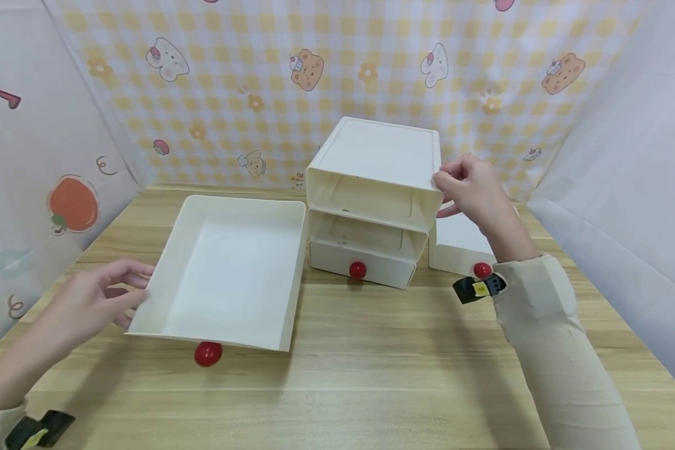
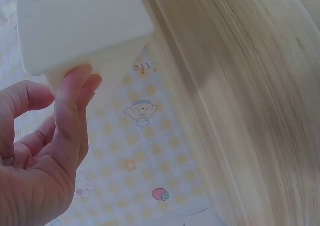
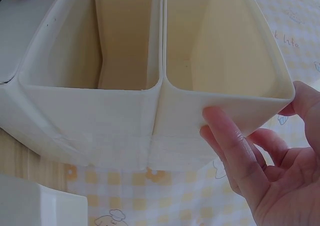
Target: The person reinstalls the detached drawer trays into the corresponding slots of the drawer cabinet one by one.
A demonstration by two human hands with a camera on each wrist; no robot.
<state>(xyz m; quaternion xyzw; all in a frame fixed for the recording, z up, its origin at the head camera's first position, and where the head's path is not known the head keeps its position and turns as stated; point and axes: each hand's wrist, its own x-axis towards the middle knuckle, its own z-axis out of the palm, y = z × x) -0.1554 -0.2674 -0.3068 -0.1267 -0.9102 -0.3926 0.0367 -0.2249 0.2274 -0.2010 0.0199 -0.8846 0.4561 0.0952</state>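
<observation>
My left hand holds a white drawer by its left wall, fingers bent against the outside. In the left wrist view the fingertips meet the drawer's pale wall. The drawer's open inside faces up and its red knob points toward me. At right, my right hand pinches the front top right corner of the upper drawer shell. The right wrist view has its fingers along the shell's side and the thumb at the corner. This shell is hollow and sits on the lower one.
Below the upper shell, the lower shell has a drawer front with a red knob. Another white drawer with a red knob lies to the right, partly behind my right arm. A checked cloth hangs behind the wooden table.
</observation>
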